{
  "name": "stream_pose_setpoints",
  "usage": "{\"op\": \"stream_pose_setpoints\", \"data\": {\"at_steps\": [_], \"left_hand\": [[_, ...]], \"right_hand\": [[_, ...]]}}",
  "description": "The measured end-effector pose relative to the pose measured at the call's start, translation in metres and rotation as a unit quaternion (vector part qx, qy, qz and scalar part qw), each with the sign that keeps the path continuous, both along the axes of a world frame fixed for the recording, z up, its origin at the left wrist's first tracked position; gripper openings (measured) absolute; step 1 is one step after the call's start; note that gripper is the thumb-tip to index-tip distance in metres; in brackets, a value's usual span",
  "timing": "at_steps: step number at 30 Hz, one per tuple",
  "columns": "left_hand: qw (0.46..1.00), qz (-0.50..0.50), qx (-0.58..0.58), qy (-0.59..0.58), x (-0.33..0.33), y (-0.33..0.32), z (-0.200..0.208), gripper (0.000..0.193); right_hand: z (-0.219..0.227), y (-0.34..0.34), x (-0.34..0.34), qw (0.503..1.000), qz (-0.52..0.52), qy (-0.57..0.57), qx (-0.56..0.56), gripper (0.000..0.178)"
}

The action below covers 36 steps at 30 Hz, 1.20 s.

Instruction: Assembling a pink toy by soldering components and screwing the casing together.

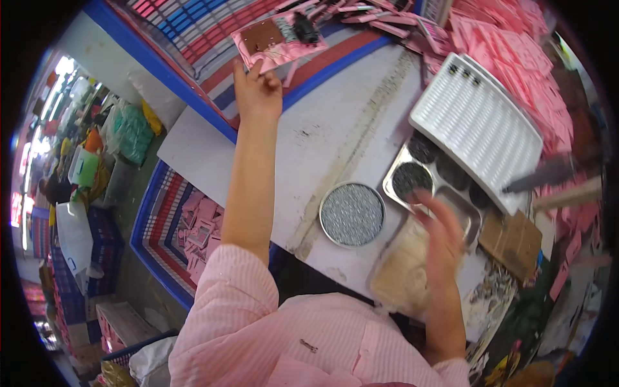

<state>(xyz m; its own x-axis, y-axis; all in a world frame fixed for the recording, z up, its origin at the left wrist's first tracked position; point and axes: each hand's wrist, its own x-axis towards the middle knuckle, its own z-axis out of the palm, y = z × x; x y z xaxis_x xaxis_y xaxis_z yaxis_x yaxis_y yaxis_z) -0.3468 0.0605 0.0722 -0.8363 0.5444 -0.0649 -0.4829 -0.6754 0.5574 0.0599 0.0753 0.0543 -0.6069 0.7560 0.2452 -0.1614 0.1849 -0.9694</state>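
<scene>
My left hand [259, 93] reaches to the far left, its fingers closed on the near edge of a pink card [278, 57]. That card carries a brown rectangular piece [261, 37] and a black part [305, 29]. It is over a blue-rimmed striped basket [335, 68] that holds more pink pieces. My right hand [442, 235] is smeared by motion, with its fingertips beside a metal compartment tray [391, 169]. Small dark pieces [411, 180] fill one round compartment there. Whatever the right fingers may hold cannot be made out.
A round tin of small silvery pieces [352, 214] stands mid-table. A white ridged tray [477, 119] leans at the right, before a heap of pink sheets [506, 58]. A translucent container [400, 271] lies under my right hand. Another basket of pink pieces [201, 235] sits lower left.
</scene>
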Motion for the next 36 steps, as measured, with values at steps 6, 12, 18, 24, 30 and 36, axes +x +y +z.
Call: {"op": "stream_pose_setpoints", "data": {"at_steps": [6, 12, 18, 24, 30, 36], "left_hand": [[0.932, -0.356, 0.067, 0.004, 0.226, -0.104, 0.002, 0.086], [0.673, -0.48, -0.209, 0.522, 0.241, -0.202, 0.003, 0.059], [0.56, -0.212, -0.108, 0.794, 0.303, -0.143, -0.063, 0.038], [0.505, -0.247, -0.111, 0.82, 0.298, -0.125, -0.092, 0.019], [0.425, -0.375, -0.123, 0.815, 0.296, -0.105, -0.07, 0.016], [0.515, -0.268, -0.155, 0.799, 0.339, -0.069, -0.077, 0.016]], "right_hand": [[-0.044, -0.003, -0.048, 0.939, 0.071, 0.251, -0.224, 0.055], [-0.015, -0.025, 0.093, 0.961, -0.003, 0.138, -0.24, 0.026], [-0.031, -0.026, 0.134, 0.975, -0.104, -0.118, -0.158, 0.036], [-0.067, -0.009, 0.145, 0.801, -0.16, -0.451, 0.359, 0.036], [-0.071, 0.015, 0.146, 0.806, -0.063, -0.482, 0.338, 0.036], [-0.044, 0.006, 0.166, 0.918, -0.082, -0.379, 0.083, 0.04]]}}
